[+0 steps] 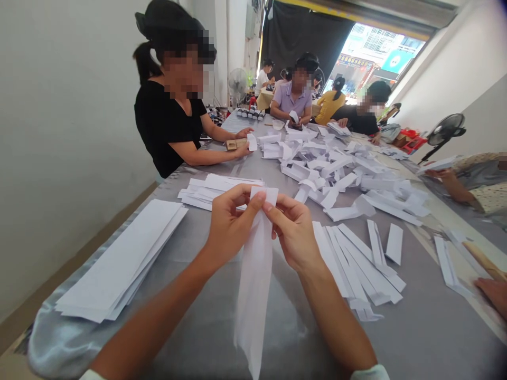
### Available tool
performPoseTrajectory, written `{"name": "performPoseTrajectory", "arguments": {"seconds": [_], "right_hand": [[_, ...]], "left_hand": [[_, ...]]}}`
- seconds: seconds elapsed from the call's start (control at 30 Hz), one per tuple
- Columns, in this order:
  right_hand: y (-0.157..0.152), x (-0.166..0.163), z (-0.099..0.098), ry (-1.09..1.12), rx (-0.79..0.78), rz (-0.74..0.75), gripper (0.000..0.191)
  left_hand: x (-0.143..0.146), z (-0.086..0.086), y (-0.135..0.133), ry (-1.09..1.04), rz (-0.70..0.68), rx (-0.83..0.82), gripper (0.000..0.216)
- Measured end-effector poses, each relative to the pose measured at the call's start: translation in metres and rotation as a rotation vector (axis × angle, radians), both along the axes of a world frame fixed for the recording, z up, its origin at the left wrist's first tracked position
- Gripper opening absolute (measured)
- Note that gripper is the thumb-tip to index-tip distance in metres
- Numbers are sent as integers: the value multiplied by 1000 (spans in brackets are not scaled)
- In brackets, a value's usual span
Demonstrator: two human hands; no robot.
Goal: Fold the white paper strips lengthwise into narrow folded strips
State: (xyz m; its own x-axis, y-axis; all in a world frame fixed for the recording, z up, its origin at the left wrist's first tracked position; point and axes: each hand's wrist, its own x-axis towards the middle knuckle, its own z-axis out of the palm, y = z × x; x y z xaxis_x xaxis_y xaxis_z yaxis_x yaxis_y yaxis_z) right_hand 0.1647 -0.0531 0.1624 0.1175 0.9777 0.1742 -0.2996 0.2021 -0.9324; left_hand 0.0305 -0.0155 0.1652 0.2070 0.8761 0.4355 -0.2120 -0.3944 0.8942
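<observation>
A long white paper strip (255,279) hangs down between my two hands above the grey table (206,295). My left hand (229,224) pinches its upper edge from the left, fingers curled. From the right, my right hand (293,232) pinches the same upper end, whose top is folded over. To the left lies a stack of flat white strips (122,261). Several folded strips (360,269) lie to the right of my right hand.
A big heap of folded white paper pieces (340,169) covers the table's middle. A person in black (170,116) works at the left edge; other people sit at the far end and right side. A hand (493,293) rests at the right edge. A fan (446,129) stands right.
</observation>
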Motion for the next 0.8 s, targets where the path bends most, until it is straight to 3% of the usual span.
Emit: {"name": "performPoseTrajectory", "arguments": {"seconds": [0.8], "right_hand": [[-1,1,1,-18,-16,34,33]], "left_hand": [[-1,5,-2,42,47,22,31]]}}
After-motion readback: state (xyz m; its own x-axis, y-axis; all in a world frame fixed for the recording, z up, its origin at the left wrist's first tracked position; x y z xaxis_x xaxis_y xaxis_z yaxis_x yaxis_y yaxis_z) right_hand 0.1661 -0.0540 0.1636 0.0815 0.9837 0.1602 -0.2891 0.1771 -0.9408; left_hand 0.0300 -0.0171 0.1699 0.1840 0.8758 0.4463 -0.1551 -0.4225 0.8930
